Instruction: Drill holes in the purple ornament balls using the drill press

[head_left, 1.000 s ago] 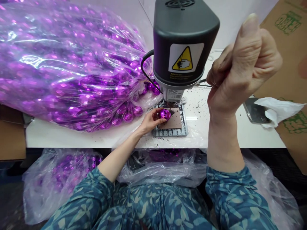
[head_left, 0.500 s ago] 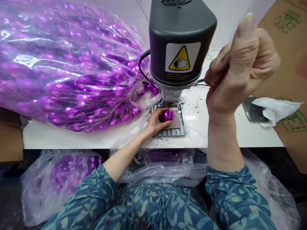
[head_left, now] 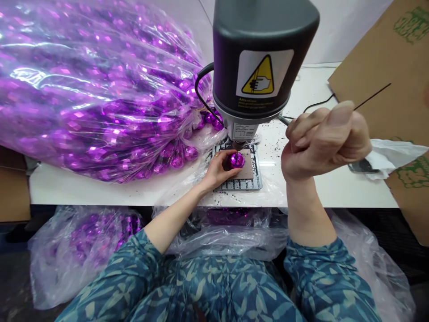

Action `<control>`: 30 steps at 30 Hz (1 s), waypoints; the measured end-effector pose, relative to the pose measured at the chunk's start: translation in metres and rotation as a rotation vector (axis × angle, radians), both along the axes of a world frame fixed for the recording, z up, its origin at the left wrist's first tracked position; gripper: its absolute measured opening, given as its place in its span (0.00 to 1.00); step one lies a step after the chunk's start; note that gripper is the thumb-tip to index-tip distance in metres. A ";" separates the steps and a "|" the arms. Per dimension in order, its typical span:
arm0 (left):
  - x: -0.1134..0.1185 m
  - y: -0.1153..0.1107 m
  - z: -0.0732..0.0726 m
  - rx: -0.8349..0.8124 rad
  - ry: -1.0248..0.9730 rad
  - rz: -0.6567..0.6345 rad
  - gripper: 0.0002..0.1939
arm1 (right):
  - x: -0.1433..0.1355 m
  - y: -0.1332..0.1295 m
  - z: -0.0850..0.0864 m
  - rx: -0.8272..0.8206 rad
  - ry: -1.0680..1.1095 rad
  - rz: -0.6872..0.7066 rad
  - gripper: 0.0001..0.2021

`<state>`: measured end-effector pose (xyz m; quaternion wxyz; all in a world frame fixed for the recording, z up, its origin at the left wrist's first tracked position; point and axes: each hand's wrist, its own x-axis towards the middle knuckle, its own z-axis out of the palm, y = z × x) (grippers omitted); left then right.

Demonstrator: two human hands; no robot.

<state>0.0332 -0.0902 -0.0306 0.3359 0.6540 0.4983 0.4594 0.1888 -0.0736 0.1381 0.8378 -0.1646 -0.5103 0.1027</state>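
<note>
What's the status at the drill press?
Left hand holding purple ball under drill press. Right hand closed on lever. Nothing visible between ball and drill.

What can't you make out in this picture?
Lever's end: head view, hidden inside right hand.
Phone: head view, partly behind white tissue.
Machine's top: head view, cut off by upper edge.
Small label's print: head view, too small.
Machine's contact with purple ball: head view, too small.

Bag (head_left: 110, 103) left of drill (head_left: 261, 62) | board (head_left: 247, 167) on base (head_left: 256, 179), below drill | phone (head_left: 363, 167) right, partly under tissue (head_left: 390, 156)
</note>
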 end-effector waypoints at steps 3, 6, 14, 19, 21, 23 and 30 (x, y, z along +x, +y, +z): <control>0.000 0.000 -0.001 0.010 0.009 -0.005 0.30 | 0.001 0.007 -0.007 0.100 0.010 -0.010 0.28; 0.000 0.001 -0.002 0.026 0.019 -0.003 0.31 | 0.004 0.012 -0.015 0.236 -0.042 -0.002 0.25; -0.001 0.002 -0.003 0.056 0.049 -0.001 0.30 | 0.012 0.019 -0.025 0.427 -0.176 0.006 0.24; 0.000 -0.001 -0.004 0.031 -0.002 0.000 0.30 | 0.014 0.019 -0.035 0.438 -0.212 0.022 0.24; 0.001 -0.002 -0.004 0.005 -0.053 -0.010 0.31 | 0.014 0.017 -0.037 0.434 -0.220 0.032 0.24; 0.002 -0.002 -0.003 -0.016 -0.111 -0.028 0.30 | 0.012 0.014 -0.033 0.417 -0.201 0.041 0.25; 0.006 -0.024 0.009 0.087 0.014 0.106 0.26 | 0.004 0.017 0.029 -0.003 -0.063 0.091 0.26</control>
